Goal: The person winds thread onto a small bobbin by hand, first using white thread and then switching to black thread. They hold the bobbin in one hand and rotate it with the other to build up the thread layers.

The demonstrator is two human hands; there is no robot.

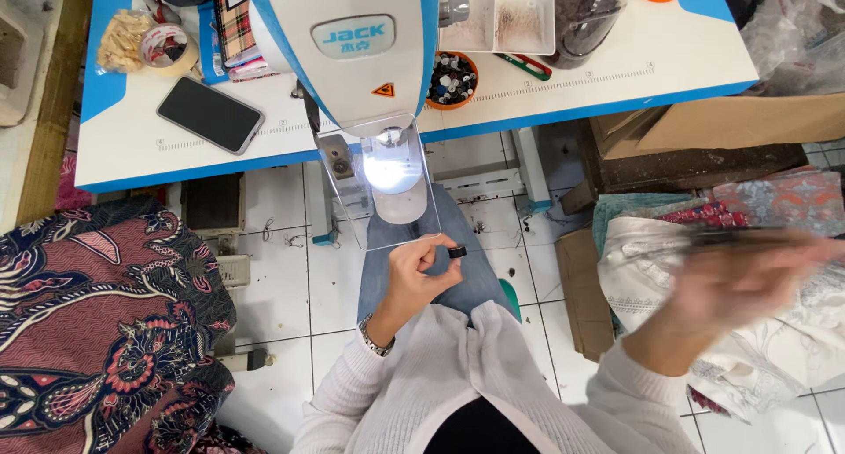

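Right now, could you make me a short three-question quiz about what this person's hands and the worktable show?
1. True or false: the left hand pinches a small round black button in its fingertips.
2. Which lies on the white, blue-edged table left of the white sewing machine? A) a black smartphone B) a red mug C) a green book
3. Fill in: the right hand is blurred, with a thin ____ object beside it, over the pale patterned fabric.

Key: 1 true. 2 A, the black smartphone. 3 dark.
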